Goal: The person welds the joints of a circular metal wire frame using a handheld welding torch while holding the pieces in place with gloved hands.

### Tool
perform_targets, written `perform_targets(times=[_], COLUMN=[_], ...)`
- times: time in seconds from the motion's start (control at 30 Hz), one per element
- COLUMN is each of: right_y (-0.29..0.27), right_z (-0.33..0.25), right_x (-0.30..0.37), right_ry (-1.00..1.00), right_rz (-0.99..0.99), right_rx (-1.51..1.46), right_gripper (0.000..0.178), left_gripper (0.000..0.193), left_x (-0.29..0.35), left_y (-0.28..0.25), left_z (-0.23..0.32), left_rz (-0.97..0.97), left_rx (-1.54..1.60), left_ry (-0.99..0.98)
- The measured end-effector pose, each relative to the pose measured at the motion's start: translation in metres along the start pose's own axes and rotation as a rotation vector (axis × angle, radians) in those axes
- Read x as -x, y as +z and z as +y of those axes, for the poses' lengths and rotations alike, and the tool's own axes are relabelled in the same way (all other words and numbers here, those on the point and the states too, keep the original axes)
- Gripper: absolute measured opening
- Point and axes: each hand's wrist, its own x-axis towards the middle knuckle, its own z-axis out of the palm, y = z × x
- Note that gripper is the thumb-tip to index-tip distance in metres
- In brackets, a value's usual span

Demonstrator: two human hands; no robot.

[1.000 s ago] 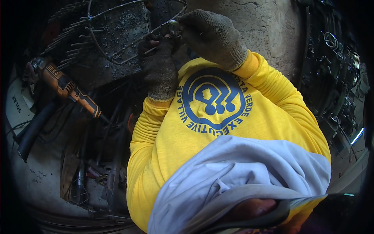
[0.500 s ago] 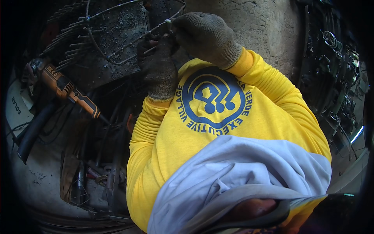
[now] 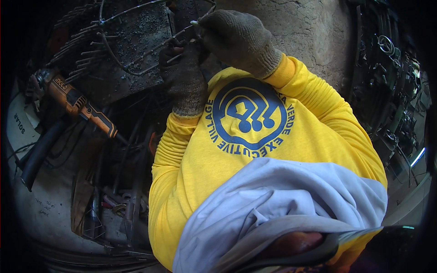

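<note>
Both my hands wear grey-brown knit gloves and meet at the top of the view, over a bent metal rod frame (image 3: 109, 49). My left hand (image 3: 185, 82) is closed, and the end of a thin metal rod (image 3: 174, 59) sticks out between its fingers. Closed beside it, to the right and a little higher, is my right hand (image 3: 239, 38). A small white tip (image 3: 195, 22) shows at its fingers, next to the frame's rod; what they pinch is mostly hidden.
An orange and black angle grinder (image 3: 82, 104) lies at left, beside a row of metal prongs (image 3: 84, 61). Dark metal grit covers the work surface (image 3: 136, 38) under the frame. Cluttered metal parts (image 3: 387, 86) line the right side. Below the grinder are a black tube (image 3: 38, 157) and metal bars.
My right hand and the white tip at its fingers have shifted slightly up and to the left. My left hand stays nearly still.
</note>
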Motion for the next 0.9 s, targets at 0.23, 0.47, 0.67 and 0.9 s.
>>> perform_targets(times=[0.23,0.47,0.67,0.9], right_y=[-0.017,-0.026,-0.034,-0.035], right_z=[-0.010,0.007,-0.002,-0.007], right_x=[0.007,0.004,-0.011,-0.023], right_ry=[0.106,0.617,0.835,0.866], right_rz=[-0.187,-0.093,-0.188,-0.345], right_rx=[0.090,-0.333,-0.561,-0.695], right_gripper=[0.016,0.016,0.016,0.018], left_gripper=[0.021,0.024,0.023,0.022], left_x=[0.000,-0.001,-0.002,0.001], left_y=[0.000,0.008,0.004,0.001], left_z=[0.005,0.005,0.004,0.011], left_rz=[0.005,0.012,0.054,0.127], left_rx=[-0.192,-0.126,-0.173,-0.127], left_ry=[0.204,-0.005,0.097,-0.039])
